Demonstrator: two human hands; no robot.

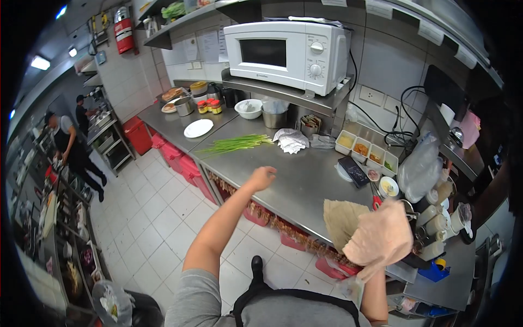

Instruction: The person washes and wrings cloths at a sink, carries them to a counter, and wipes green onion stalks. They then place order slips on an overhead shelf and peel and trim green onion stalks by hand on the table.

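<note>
My left hand (262,178) is over the steel counter (283,191), below the green onions (237,143); its fingers are curled, and what they hold, if anything, is too small to make out. A pinkish cloth (381,234) hangs over my right hand at the counter's right front edge and hides its fingers. Beside this cloth, on the left, a greenish-brown cloth (341,220) lies at the counter edge. Red-handled scissors (376,201) are just behind the pinkish cloth. A crumpled checked cloth (291,140) lies right of the onions.
A white microwave (289,54) stands on a raised shelf. A white plate (198,128), condiment containers (366,151), a dark phone-like object (354,171) and squeeze bottles (436,223) line the counter. Two people (68,136) stand at the far left. A bin (144,305) is lower left.
</note>
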